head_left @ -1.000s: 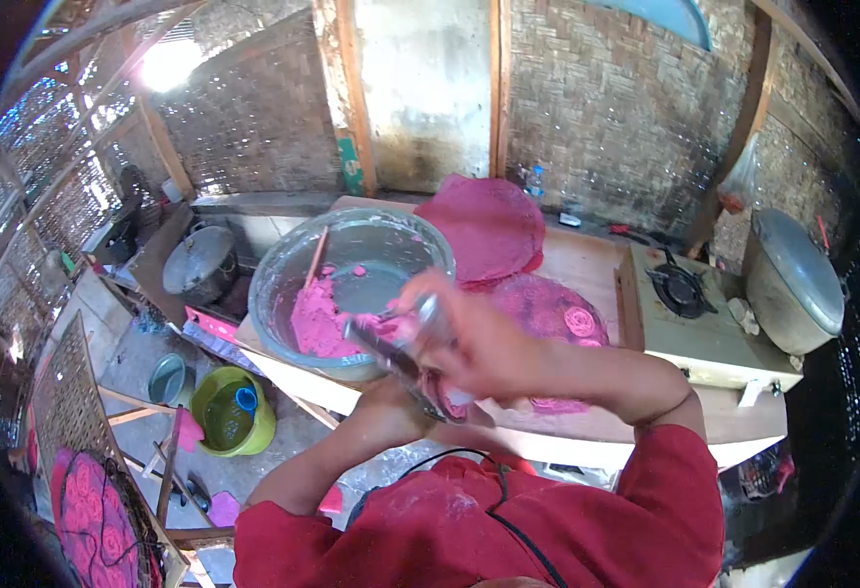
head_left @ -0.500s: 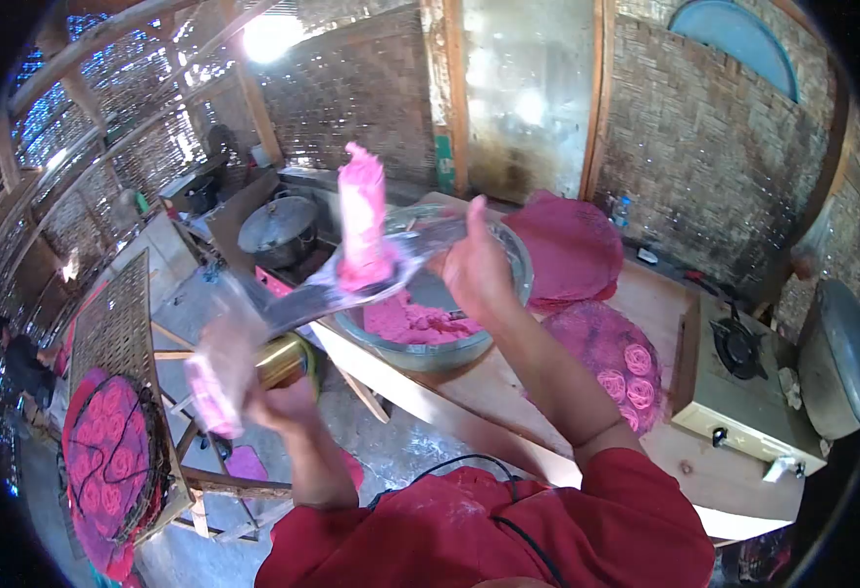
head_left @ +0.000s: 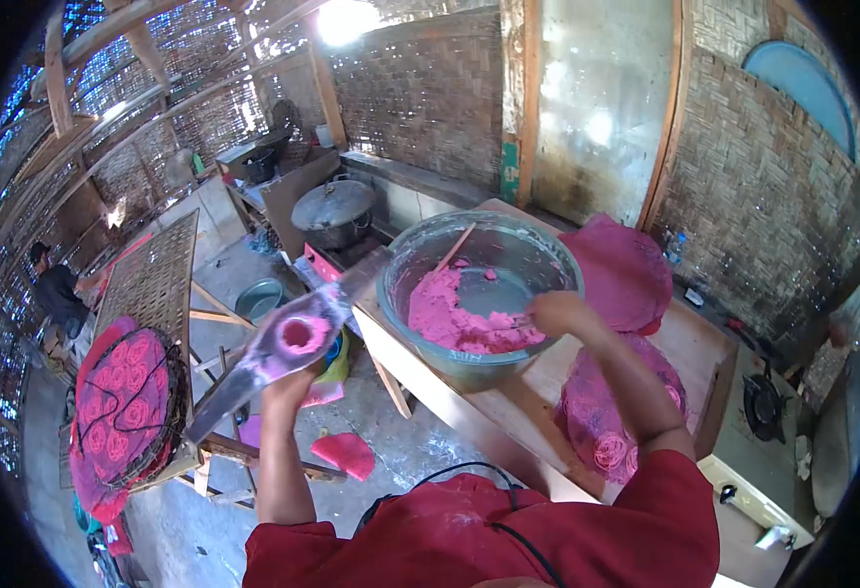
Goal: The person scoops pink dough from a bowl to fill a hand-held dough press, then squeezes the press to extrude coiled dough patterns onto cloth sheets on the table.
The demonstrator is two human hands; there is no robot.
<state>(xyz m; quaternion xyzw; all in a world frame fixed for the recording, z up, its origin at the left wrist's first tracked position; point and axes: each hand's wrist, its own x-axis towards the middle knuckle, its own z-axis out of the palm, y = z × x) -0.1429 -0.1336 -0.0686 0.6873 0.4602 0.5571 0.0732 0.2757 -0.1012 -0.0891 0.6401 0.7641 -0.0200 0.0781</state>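
Tabletop [head_left: 689,343] bears a stove [head_left: 758,482], pink sheets [head_left: 618,272] and the basin [head_left: 479,372], a stick [head_left: 457,246] inside.

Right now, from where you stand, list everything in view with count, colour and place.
Long plank with round opening: one, greyish, in left hand
Soft dough: one mass, pink, in basin
Large round basin: one, grey-green, on table
Thin wooden stick: one, brown, in basin
Wooden table: one, light brown, centre
Stacked round sheets: one pile, pink, behind coils
Coil-bearing mesh rounds: two, pink, table and left
Lidded metal pot: one, grey, behind basin, left
Gas stove: one, cream, right
Woven panel: one, tan, left
Other person: one, dark clothing, far left
Small background items: uncounted, too unclear
Sleeves: two, red, bottom
Left hand: one, under plank
Right hand: one, at basin
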